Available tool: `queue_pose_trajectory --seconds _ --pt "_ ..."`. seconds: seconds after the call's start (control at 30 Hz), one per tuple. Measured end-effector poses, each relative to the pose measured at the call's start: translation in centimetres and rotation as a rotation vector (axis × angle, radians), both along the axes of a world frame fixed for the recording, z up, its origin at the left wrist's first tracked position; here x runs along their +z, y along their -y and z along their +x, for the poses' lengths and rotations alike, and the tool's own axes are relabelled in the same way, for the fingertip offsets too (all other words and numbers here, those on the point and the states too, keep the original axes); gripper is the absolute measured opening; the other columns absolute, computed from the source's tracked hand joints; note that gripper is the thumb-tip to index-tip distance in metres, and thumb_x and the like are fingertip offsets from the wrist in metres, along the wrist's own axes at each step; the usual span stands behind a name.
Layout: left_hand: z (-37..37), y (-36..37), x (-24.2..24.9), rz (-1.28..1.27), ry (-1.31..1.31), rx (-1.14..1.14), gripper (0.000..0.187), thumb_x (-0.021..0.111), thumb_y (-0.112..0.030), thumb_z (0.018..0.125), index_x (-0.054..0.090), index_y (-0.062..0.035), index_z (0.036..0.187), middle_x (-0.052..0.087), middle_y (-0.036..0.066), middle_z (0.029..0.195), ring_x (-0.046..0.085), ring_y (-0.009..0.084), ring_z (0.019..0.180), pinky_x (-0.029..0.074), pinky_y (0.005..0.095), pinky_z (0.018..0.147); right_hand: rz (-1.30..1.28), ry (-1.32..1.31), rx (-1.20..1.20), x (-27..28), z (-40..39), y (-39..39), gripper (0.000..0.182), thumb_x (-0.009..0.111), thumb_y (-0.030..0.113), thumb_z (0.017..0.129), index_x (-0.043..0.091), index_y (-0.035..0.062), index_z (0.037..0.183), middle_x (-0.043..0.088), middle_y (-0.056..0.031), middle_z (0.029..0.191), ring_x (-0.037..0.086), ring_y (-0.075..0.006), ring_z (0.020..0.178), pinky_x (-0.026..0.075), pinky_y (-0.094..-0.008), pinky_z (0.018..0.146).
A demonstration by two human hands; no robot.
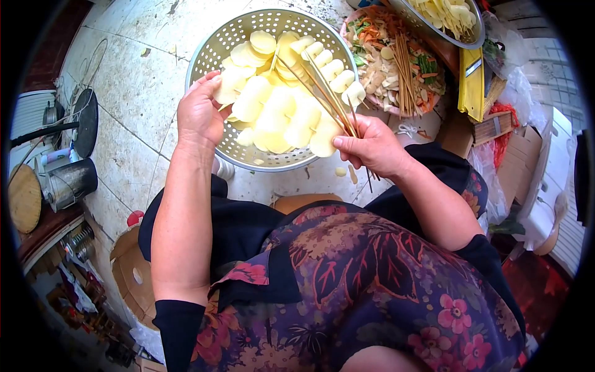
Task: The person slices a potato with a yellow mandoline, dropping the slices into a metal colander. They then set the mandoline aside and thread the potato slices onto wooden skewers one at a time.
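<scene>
My right hand (375, 146) is closed around a bunch of thin skewers (331, 102) that fan out over the colander. One skewer carries a row of small pale slices (333, 67) on the right side. A row of larger potato slices (288, 118) stretches from my right hand towards my left hand (201, 108); the stick through them is mostly hidden. My left hand pinches the potato slice (229, 85) at the row's far left end. Beneath lies a metal colander (207, 62) with more loose potato slices (263, 42).
Right of the colander, a pink basin (375, 105) holds cut vegetables and a bundle of skewers (405, 74). Behind it a metal bowl (474, 43) contains more slices. A yellow object (471, 84) and cardboard (519, 161) stand at right. A dark pot (71, 183) is at left.
</scene>
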State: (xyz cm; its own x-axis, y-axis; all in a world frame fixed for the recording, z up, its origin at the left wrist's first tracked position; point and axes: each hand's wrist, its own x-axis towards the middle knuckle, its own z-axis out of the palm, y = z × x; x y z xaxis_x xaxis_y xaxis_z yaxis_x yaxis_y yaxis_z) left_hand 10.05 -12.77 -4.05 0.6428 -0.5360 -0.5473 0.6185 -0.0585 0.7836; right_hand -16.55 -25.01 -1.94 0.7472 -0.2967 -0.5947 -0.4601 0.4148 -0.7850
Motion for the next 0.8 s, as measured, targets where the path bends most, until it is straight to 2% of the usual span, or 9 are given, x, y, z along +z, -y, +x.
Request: queue_pose_trajectory --seconds 0.13,0.23,0.43,0.57,0.63,0.8 --pt "-0.8 0.1 0.5 0.055 -0.08 -0.031 0.026 0.056 -0.019 0.092 0.056 -0.003 0.114 0.063 0.01 0.106 0.061 0.0219 0.098 0.048 0.0448 0.087 -0.016 -0.02 -0.01 -0.5 -0.2 -0.4 0.012 0.062 0.016 0.088 0.058 0.0055 0.092 0.056 -0.0006 0.066 0.046 -0.0054 0.048 0.038 -0.0196 0.043" --pt "-1.3 0.0 0.1 0.064 -0.109 -0.06 0.031 0.055 -0.024 0.094 0.057 -0.0034 0.118 0.064 0.011 0.111 0.062 0.0249 0.101 0.05 0.0471 0.088 -0.027 -0.011 -0.018 -0.5 -0.1 -0.5 0.012 0.062 0.016 0.088 0.058 0.0061 0.092 0.056 -0.0005 0.066 0.046 -0.0054 0.048 0.037 -0.0199 0.043" --pt "-1.7 0.2 0.4 0.097 -0.091 -0.086 0.033 0.053 -0.025 0.095 0.056 -0.0024 0.119 0.063 0.012 0.112 0.062 0.0255 0.101 0.049 0.0496 0.089 -0.06 -0.027 -0.02 -0.6 -0.1 -0.6 0.011 0.062 0.017 0.088 0.057 0.0067 0.091 0.056 -0.0002 0.066 0.046 -0.0055 0.048 0.037 -0.0201 0.043" --pt "-1.8 0.2 0.5 0.102 -0.094 -0.104 0.033 0.053 -0.025 0.095 0.056 -0.0023 0.119 0.063 0.013 0.111 0.063 0.0257 0.101 0.049 0.0496 0.088 -0.062 -0.033 -0.027 -0.7 -0.1 -0.7 0.011 0.062 0.016 0.088 0.057 0.0067 0.091 0.056 -0.0002 0.066 0.046 -0.0056 0.048 0.038 -0.0203 0.043" --pt "-1.9 0.2 0.7 0.086 -0.1 -0.098 0.032 0.057 -0.023 0.092 0.056 0.0002 0.115 0.063 0.013 0.107 0.062 0.0234 0.096 0.049 0.0458 0.086 -0.061 -0.035 -0.032 -0.7 -0.1 -0.7 0.011 0.062 0.016 0.088 0.057 0.0066 0.09 0.056 -0.0002 0.066 0.046 -0.0056 0.048 0.038 -0.0203 0.043" --pt "-2.3 0.5 1.0 0.117 -0.085 -0.153 0.033 0.054 -0.025 0.094 0.055 -0.0008 0.117 0.064 0.013 0.107 0.063 0.0236 0.097 0.051 0.0441 0.084 -0.033 -0.001 -0.065 -0.6 0.0 -0.7 0.012 0.062 0.016 0.088 0.056 0.0056 0.088 0.055 -0.0008 0.066 0.045 -0.0058 0.047 0.038 -0.0197 0.043"
